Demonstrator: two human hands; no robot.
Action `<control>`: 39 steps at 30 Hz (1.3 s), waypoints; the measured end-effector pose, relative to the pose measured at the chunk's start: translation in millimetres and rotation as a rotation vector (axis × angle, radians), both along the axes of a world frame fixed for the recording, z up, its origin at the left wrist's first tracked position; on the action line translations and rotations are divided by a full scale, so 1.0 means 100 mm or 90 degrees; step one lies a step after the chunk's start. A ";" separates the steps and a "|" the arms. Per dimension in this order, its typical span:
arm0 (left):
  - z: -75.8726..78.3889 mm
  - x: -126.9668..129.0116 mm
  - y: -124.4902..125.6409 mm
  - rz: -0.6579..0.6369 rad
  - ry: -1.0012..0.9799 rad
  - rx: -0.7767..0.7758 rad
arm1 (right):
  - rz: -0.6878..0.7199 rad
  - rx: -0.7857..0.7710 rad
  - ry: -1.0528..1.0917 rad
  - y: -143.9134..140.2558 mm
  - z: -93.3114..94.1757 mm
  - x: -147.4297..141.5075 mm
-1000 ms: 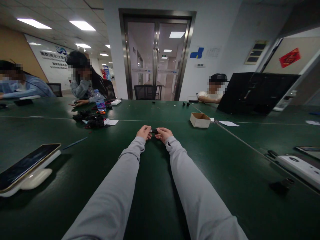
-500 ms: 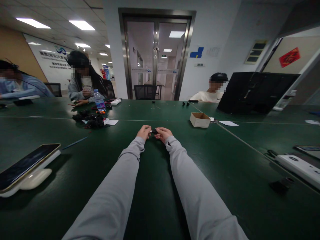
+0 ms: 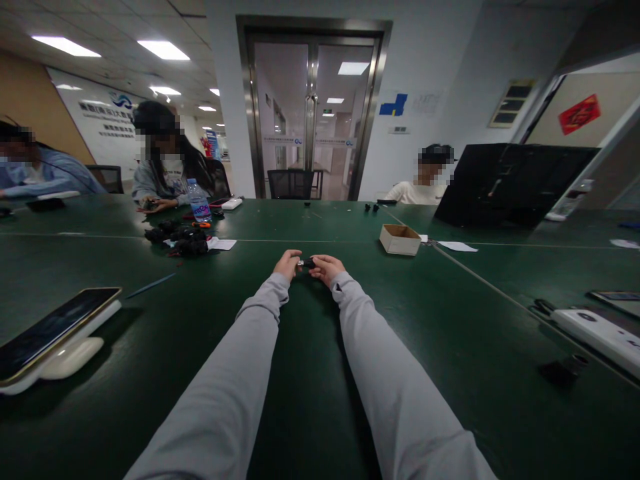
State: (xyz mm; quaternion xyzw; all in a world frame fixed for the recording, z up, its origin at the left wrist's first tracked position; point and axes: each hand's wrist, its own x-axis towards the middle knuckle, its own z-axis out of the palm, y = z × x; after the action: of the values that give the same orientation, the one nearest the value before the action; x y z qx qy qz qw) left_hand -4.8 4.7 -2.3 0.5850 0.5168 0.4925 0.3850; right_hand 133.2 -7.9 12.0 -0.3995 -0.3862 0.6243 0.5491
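One small black piece [image 3: 309,263], mid-frame, was pinched in the right hand [image 3: 329,268]; left hand [image 3: 287,265] was at its silver tip [image 3: 301,263], couldn't tell if gripping. Open box [image 3: 400,245] sat right of center on the surface [image 3: 310,347], dark clutter [image 3: 193,241] left, monitor [image 3: 510,187] at right partly hiding a person [image 3: 415,193].

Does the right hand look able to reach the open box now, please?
Probably yes: green tabletop alone shows between the right hand and the box, though that hand holds a small black piece.

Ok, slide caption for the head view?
Right hand holds a small black part, its silver tip at the left hand, over a green table.
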 end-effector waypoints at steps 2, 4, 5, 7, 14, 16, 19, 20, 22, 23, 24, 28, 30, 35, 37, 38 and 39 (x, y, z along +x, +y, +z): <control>0.00 0.00 0.00 -0.009 -0.006 0.014 | 0.003 -0.001 -0.002 0.00 0.00 0.00; -0.01 0.00 -0.01 -0.011 -0.002 0.038 | -0.001 -0.001 -0.004 0.00 0.00 0.00; -0.01 0.00 -0.01 -0.013 -0.003 0.034 | -0.002 0.000 -0.004 -0.01 0.00 0.00; -0.01 0.00 -0.01 -0.018 -0.016 0.009 | 0.000 0.002 -0.004 -0.02 0.01 0.00; -0.03 0.00 0.00 -0.038 -0.020 0.039 | -0.003 0.004 0.002 -0.02 0.01 0.00; -0.03 0.00 0.00 -0.053 -0.009 0.036 | 0.008 0.006 -0.001 -0.02 0.00 0.00; -0.03 0.00 -0.01 -0.054 0.001 0.038 | 0.006 0.006 -0.002 -0.01 0.00 0.01; -0.02 0.01 -0.01 -0.050 -0.003 0.035 | 0.006 0.005 0.000 -0.01 0.00 0.01; -0.02 0.01 -0.01 -0.037 -0.011 0.027 | 0.011 0.004 -0.001 0.00 -0.01 0.01; -0.02 0.01 -0.01 -0.030 -0.010 0.026 | 0.014 0.004 -0.002 0.00 -0.01 0.01; -0.01 0.00 -0.01 -0.024 -0.006 0.027 | 0.014 0.005 -0.002 0.00 -0.01 0.01; 0.01 0.00 -0.02 -0.025 0.002 0.010 | 0.011 0.005 0.000 0.00 0.00 0.01; 0.02 0.00 -0.03 -0.044 -0.019 0.003 | 0.017 0.003 -0.002 -0.01 0.00 0.01; 0.04 0.01 -0.06 -0.026 -0.040 0.007 | 0.033 0.008 -0.005 -0.03 0.02 0.01; 0.04 0.01 -0.05 -0.009 -0.037 -0.001 | 0.046 0.009 -0.008 -0.03 0.02 0.02; 0.04 0.01 -0.05 -0.006 -0.036 -0.003 | 0.051 0.009 -0.009 -0.03 0.03 0.02; 0.04 0.01 -0.05 -0.007 -0.038 -0.004 | 0.053 0.010 -0.008 -0.04 0.03 0.02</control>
State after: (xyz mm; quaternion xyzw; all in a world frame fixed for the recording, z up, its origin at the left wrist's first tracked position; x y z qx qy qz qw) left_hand -3.7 -0.1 1.3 0.5715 0.5036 0.5059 0.4047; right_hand 134.9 -11.4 14.7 -0.3825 -0.4110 0.6411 0.5231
